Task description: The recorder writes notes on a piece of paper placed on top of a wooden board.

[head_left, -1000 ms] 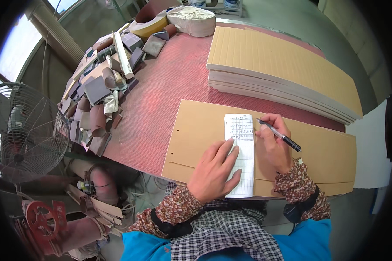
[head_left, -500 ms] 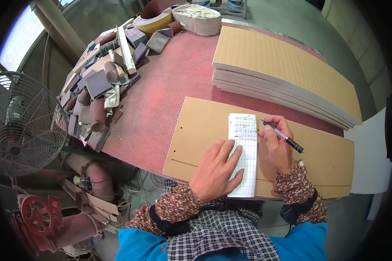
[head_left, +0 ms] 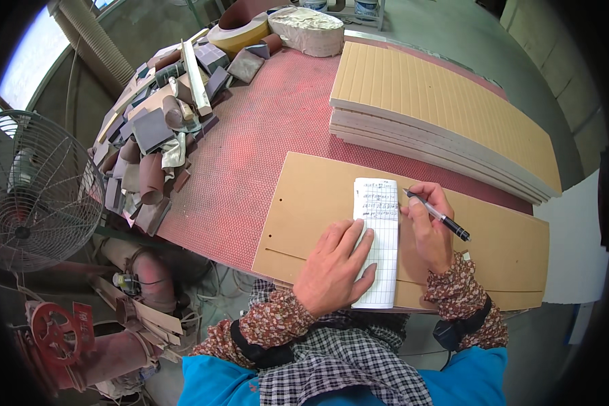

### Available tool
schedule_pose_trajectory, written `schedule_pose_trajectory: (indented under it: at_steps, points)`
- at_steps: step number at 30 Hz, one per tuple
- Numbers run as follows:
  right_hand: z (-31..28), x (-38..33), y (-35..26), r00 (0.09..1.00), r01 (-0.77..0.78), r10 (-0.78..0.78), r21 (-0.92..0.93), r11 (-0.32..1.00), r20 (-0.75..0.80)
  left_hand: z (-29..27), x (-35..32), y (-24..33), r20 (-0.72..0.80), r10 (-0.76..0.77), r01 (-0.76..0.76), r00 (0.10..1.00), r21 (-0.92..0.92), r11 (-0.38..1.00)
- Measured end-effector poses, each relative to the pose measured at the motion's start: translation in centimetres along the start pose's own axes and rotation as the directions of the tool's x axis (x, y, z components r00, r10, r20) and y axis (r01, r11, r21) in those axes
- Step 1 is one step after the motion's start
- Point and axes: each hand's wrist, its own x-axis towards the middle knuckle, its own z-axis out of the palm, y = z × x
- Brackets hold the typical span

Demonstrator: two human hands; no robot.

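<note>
A folded sheet of gridded paper (head_left: 380,271) lies lengthwise on a brown board (head_left: 304,196); handwriting covers its far end. My left hand (head_left: 335,267) rests flat with spread fingers, over the paper's left edge and the board. Between the fingers of my right hand (head_left: 430,220) is a black and clear pen (head_left: 446,222), its tip pointing up-left beside the paper's right edge. The board has two small holes near its left end and a long groove along its near side.
Behind the board, a stack of grooved panels (head_left: 440,101) stands on the red textured table (head_left: 250,149). Sanding blocks and rolled abrasive sheets (head_left: 152,128) are heaped at the left. A tape roll (head_left: 240,37) lies at the back. A caged fan (head_left: 37,189) and red valve wheel (head_left: 57,331) stand left.
Almost nothing differs. The view has shifted very slightly, and both hands keep their places, the left on the paper and the right around the pen.
</note>
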Motion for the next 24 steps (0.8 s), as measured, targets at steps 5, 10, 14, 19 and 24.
schedule_pose_trajectory:
  at_steps: [5,10,14,19,24]
  points:
    - [-0.01,-0.04,-0.02,1.000,0.004,-0.004,0.011,1.000,-0.003,-0.12,0.11,0.10,0.006,-0.003,0.003,1.000,0.007,1.000]
    - [-0.10,-0.03,-0.21,1.000,-0.006,0.006,-0.013,1.000,0.015,-0.21,0.17,0.17,0.016,-0.003,0.003,1.000,0.016,1.000]
    - [0.19,-0.04,-0.29,1.000,0.013,-0.013,0.001,1.000,-0.012,-0.21,0.18,0.15,0.013,-0.003,0.003,1.000,0.014,1.000]
    - [0.25,-0.03,-0.12,1.000,0.009,-0.008,0.032,0.999,-0.023,-0.12,0.18,0.08,0.004,0.000,0.000,1.000,0.011,1.000]
    - [-0.15,0.00,0.00,1.000,-0.006,0.006,-0.018,1.000,0.017,-0.18,0.15,0.12,0.005,0.002,-0.002,1.000,0.007,1.000]
